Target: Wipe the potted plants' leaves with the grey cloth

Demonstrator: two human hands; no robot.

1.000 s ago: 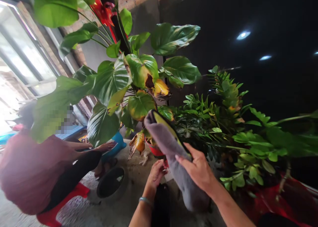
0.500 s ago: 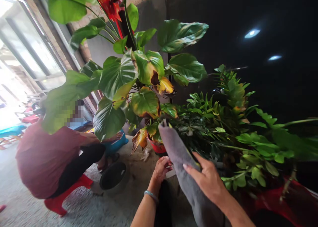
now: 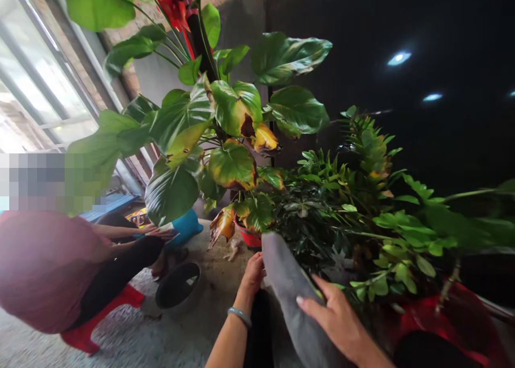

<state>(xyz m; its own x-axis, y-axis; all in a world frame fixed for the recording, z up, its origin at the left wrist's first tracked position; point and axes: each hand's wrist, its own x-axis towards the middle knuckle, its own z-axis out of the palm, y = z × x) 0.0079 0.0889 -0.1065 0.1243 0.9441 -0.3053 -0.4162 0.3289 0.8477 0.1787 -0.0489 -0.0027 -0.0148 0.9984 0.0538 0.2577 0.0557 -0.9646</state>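
Note:
A long piece of grey fabric (image 3: 287, 287), sock-like with a rounded far end, slants up from the bottom of the head view. My right hand (image 3: 336, 309) is closed on its right side, thumb lying on top and fingers along the edge, where a bit of yellow-green shows. Left of the fabric, close to its far end, is my left hand (image 3: 252, 274), with a bracelet (image 3: 240, 317) on the wrist. Its fingers are curled in, and the fabric partly hides their tips. Whatever they may hold cannot be made out.
A tall leafy plant (image 3: 231, 164) in a red pot (image 3: 248, 235) stands ahead, with more plants (image 3: 341, 196) to the right. At left, a person in a pink shirt (image 3: 52, 266) sits on a red stool (image 3: 100, 314) beside a dark basin (image 3: 178, 285).
The fabric's far end has dropped lower and tipped toward me. My left hand stays curled beside it, and the right keeps its hold. The view has shifted slightly; the seated person appears farther left.

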